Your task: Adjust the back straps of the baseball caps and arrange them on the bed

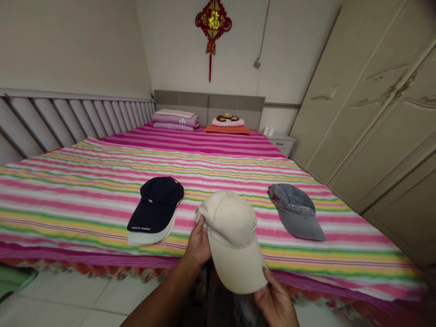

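Observation:
Both of my hands hold a beige baseball cap (231, 231) above the near edge of the bed. My left hand (198, 243) grips the cap's side and back edge, and my right hand (275, 297) pinches the rim of its brim. On the striped bedsheet (85, 200) to the left, a navy baseball cap (156, 202) lies on top of a white cap (148, 237), which shows only along its lower edge. A grey denim-look baseball cap (296, 211) lies flat to the right, out of reach of either hand's fingers.
Folded lilac bedding (175, 120) and a pink pillow (227, 121) lie by the headboard (209, 104). A slatted panel (68, 120) runs along the left side, and a cream wardrobe (371, 104) stands on the right. A green tub (13, 279) sits on the tiled floor at lower left.

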